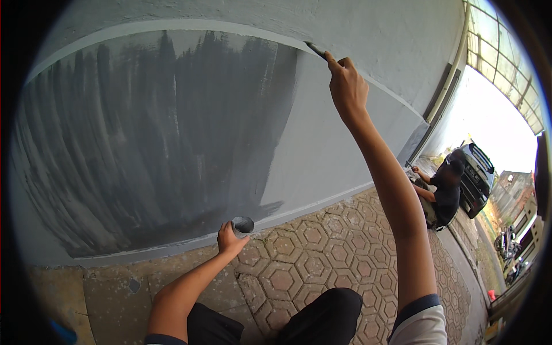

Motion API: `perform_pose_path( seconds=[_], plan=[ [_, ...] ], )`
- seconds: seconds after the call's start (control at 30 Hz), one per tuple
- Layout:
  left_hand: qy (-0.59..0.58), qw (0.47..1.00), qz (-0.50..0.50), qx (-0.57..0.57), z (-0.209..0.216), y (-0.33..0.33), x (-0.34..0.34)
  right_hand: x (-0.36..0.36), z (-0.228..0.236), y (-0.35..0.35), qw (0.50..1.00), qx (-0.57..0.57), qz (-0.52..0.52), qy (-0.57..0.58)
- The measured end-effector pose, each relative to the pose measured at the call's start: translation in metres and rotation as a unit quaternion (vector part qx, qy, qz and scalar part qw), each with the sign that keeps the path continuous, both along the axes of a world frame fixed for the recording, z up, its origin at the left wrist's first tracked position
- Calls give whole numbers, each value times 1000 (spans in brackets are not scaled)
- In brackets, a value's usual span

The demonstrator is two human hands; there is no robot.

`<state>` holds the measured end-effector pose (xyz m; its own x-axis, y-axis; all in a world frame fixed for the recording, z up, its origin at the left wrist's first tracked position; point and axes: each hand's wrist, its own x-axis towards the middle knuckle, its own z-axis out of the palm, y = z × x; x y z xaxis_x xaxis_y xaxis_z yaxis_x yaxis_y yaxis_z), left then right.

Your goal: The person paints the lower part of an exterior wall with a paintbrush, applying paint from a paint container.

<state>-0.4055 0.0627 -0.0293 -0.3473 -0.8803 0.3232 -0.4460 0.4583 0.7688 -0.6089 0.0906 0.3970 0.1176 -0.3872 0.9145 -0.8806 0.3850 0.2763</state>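
My right hand (349,89) is raised at the upper middle, closed around what looks like a paintbrush (315,50). Its dark tip meets the wall at the pale raised band (259,33). Lower down, my left hand (230,241) grips a small grey cup (243,227), tilted so its inside shows; how much paint it holds I cannot tell. Before me, the wall carries streaky dark grey paint (172,138) on the left and middle. A lighter grey stretch (328,144) lies right of it, below my right hand.
Hexagonal paving (313,264) runs along the wall's foot, with flat slabs (118,305) at the left. Farther right, another person (447,192) squats by the wall, and a dark car (476,178) stands behind. Something blue (63,332) lies at the lower left.
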Motion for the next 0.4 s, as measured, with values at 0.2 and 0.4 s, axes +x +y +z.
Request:
perform_pose_path(
  seconds=[0.2,0.4],
  plan=[
    [-3,1000,12,3,5,1,1,-11,-163,0,982,146,-25,-120],
    [-5,1000,-5,6,7,6,0,-27,-196,13,927,353,-69,-107]
  ],
)
